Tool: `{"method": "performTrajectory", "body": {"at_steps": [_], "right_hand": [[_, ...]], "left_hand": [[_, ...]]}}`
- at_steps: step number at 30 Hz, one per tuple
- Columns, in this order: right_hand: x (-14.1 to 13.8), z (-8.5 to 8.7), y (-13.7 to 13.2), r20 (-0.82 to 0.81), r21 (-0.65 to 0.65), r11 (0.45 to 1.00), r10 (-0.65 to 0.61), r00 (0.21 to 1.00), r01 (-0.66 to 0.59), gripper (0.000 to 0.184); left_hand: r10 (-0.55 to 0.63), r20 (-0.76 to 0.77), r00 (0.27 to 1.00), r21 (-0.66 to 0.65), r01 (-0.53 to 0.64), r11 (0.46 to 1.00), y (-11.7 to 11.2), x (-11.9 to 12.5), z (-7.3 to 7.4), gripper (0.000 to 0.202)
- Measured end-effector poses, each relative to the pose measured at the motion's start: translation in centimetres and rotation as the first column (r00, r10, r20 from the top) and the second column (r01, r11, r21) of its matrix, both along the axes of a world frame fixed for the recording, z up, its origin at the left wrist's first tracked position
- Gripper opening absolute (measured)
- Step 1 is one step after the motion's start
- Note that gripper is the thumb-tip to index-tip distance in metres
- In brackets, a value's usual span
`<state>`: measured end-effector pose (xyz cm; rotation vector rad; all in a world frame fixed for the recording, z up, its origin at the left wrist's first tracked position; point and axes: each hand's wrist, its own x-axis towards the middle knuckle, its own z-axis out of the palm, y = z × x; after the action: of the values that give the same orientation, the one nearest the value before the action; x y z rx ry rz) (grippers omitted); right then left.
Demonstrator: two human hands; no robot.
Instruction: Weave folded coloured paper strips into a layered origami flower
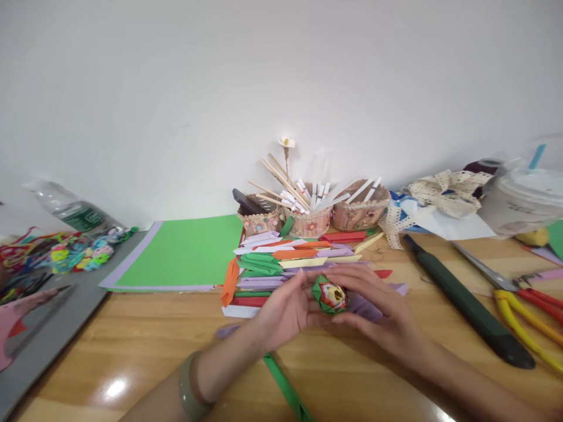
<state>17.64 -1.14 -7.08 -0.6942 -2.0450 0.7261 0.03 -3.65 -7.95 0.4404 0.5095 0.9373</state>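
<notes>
Both of my hands hold a small folded paper flower (331, 296) just above the wooden table (145, 346). The flower is green outside with red, white and yellow layers around a hollow centre. My left hand (284, 310) pinches its left side with thumb and fingers. From the right, my right hand (378, 305) wraps round it, fingers curled over the top. A purple paper piece (365, 306) lies under my right hand. A green paper strip (285, 387) lies on the table below my wrists. A pale bangle (189, 390) sits on my left wrist.
Folded paper strips (285, 258) are piled behind my hands, next to green sheets (185, 252). Three small baskets (310, 220) hold sticks by the wall. A dark cutter (466, 305), yellow and red scissors (528, 310), lace (440, 190) and a cup (523, 202) lie right. A bottle (74, 211) and colourful bits sit left.
</notes>
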Motion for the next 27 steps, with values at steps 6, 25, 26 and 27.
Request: {"method": "performTrajectory", "body": {"at_steps": [6, 25, 26, 27], "right_hand": [[0.2, 0.2, -0.2, 0.048, 0.117, 0.993, -0.012, 0.999, 0.007, 0.053], [-0.1, -0.1, -0.2, 0.066, -0.013, 0.988, -0.155, 0.986, 0.156, 0.031], [-0.2, -0.4, -0.2, 0.075, 0.0, 0.99, -0.14, 0.987, 0.141, 0.039], [-0.3, -0.6, -0.2, 0.09, 0.013, 0.992, -0.127, 0.988, 0.126, 0.047]], "left_hand": [[0.007, -0.055, 0.998, 0.049, -0.004, 0.999, -0.3, 0.1, 0.2, 0.029], [0.135, -0.067, 0.989, 0.067, -0.131, 0.989, -0.1, 0.1, 0.3, 0.026], [0.144, -0.082, 0.986, 0.082, -0.137, 0.987, -0.2, 0.1, 0.3, 0.026], [0.149, -0.094, 0.984, 0.096, -0.14, 0.985, -0.2, 0.1, 0.2, 0.027]]}}
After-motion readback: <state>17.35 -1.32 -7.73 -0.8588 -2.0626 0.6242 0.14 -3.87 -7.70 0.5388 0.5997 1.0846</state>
